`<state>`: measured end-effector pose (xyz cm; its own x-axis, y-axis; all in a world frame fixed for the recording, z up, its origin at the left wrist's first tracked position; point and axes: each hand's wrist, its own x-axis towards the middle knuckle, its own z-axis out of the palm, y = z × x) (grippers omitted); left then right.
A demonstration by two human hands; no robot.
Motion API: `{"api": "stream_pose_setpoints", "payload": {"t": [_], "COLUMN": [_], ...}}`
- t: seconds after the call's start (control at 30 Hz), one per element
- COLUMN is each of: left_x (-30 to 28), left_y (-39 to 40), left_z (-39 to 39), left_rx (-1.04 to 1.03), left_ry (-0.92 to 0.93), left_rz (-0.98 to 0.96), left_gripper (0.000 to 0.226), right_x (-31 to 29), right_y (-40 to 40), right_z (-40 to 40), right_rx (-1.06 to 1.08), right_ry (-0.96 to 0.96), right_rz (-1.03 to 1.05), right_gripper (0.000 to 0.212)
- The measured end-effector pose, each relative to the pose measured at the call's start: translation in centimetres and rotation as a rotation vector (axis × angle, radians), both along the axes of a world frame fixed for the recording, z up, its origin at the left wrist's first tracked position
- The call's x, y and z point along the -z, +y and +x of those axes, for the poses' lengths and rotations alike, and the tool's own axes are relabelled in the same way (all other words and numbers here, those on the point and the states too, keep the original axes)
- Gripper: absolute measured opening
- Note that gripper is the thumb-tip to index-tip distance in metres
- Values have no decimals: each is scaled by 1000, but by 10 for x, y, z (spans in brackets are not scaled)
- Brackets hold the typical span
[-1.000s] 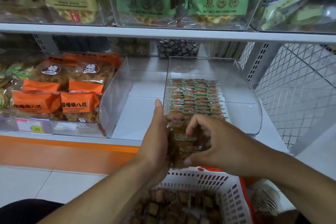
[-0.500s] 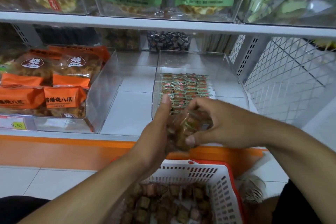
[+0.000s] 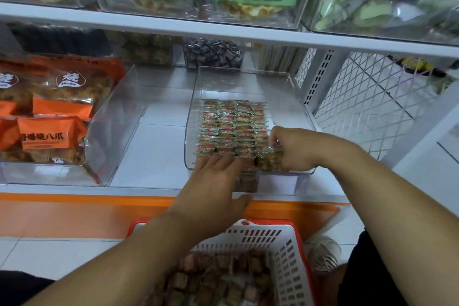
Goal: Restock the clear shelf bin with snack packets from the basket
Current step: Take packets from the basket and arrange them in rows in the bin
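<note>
A clear shelf bin (image 3: 295,97) stands on the lower white shelf, holding neat rows of small snack packets (image 3: 231,126). My left hand (image 3: 213,189) lies with straight fingers pressing on the front row of packets at the bin's front edge. My right hand (image 3: 295,149) is inside the bin at the front right, its fingers pinching a few small packets (image 3: 269,156) down among the rows. Below, a white basket with a red rim (image 3: 285,251) holds many loose packets (image 3: 218,278).
Another clear bin (image 3: 111,126) with large orange snack bags (image 3: 53,131) sits on the left of the shelf. The upper shelf (image 3: 223,30) carries bins of green bags. A white wire mesh panel (image 3: 367,107) closes the right side. An orange strip edges the shelf front.
Both hands moved forward from above the basket into the bin. The stack they held together is now down in the front row; the left hand flattened out.
</note>
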<state>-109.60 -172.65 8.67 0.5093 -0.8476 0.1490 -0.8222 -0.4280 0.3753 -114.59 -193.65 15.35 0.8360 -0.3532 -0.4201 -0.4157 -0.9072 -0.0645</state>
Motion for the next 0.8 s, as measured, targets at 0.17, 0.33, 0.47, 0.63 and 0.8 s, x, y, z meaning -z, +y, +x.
{"api": "stream_pose_setpoints", "payload": {"t": [0.17,0.33,0.47,0.63,0.8], "left_x": [6,4,4,6,9], "left_y": [-7,-12,-15,-16,-17], "left_z": [2,5,8,8,8], "left_rx": [3,23,39,36,34], "left_ry": [-67,-92,-103,-94,-106], "left_rz": [172,201,216,202,190], "left_gripper": [70,71,70,67,69], "right_x": [7,11,22,15,15], "right_y": [-8,-19,-14,-14,-9], "right_z": [8,7,9,4,2], "right_rx": [114,242,300,371,362], "right_ry": [69,136,103,0,-55], "right_rz": [194,373,410,434,321], "right_gripper": [44,20,28,21,36]}}
